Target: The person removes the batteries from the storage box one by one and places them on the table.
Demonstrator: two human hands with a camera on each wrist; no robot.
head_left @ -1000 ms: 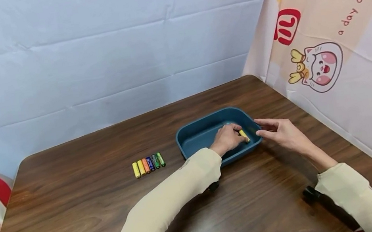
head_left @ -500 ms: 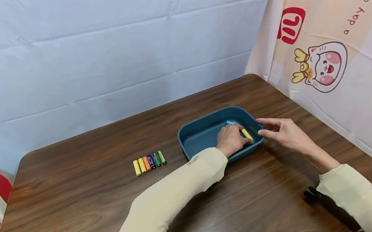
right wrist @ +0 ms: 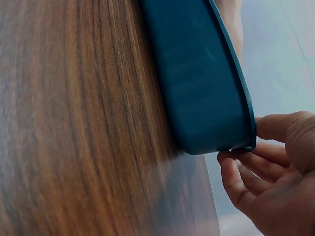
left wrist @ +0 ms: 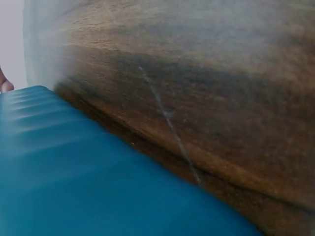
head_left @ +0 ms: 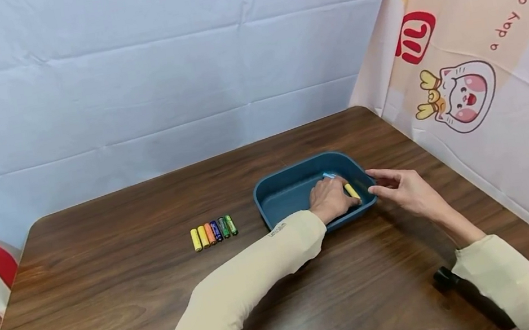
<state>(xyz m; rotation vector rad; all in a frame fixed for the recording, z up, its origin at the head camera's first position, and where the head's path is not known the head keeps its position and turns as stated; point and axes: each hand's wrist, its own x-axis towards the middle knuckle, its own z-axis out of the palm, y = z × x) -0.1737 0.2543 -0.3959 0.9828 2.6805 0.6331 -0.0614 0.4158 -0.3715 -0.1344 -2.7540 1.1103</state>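
Wooden table (head_left: 110, 302), blue tray (head_left: 283, 195), left hand (head_left: 328, 199) inside, grip seemingly pinching yellow battery (head_left: 352, 191), right hand (head_left: 404, 190) loose-fingered at rim

A yellow battery (head_left: 351, 191) lay tilted inside the teal plastic tray (head_left: 282, 188), near its right wall; the tray sat flat on the desk (head_left: 110, 302).

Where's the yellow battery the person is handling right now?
In the head view, the yellow battery lies inside the blue tray, at its right end, under the left hand; the right hand touches the tray's right rim.
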